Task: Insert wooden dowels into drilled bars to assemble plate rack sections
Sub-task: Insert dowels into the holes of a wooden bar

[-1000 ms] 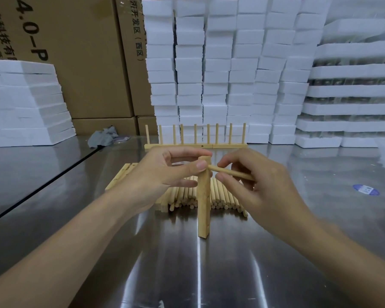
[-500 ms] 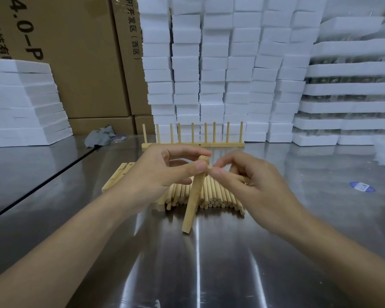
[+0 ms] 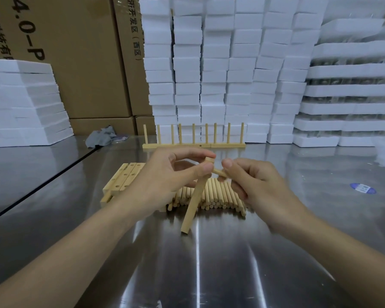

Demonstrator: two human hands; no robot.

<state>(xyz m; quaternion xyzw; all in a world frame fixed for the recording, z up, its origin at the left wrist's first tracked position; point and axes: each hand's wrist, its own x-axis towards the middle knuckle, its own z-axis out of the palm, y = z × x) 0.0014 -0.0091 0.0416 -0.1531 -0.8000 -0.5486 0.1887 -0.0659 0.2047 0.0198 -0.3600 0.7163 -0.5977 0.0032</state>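
Dowel (image 3: 219, 172) tip meets the upper end of the bar (image 3: 195, 203), pinched in my right hand (image 3: 260, 187); my left hand (image 3: 165, 181) pinches the bar's top. The bar leans, its foot on the table (image 3: 231, 263) midway between the near and far edges. As I see it, pushing now could skid that foot on the steel or jam the dowel crooked.

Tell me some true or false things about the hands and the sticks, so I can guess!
1. The left hand holds a wooden bar that leans with its bottom end on the table. True.
2. The right hand holds nothing. False: it pinches a dowel at the bar's top.
3. Loose dowels lie piled behind the bar. True.
4. The rack section at the back has no dowels in it. False: a row of dowels stands upright in it.
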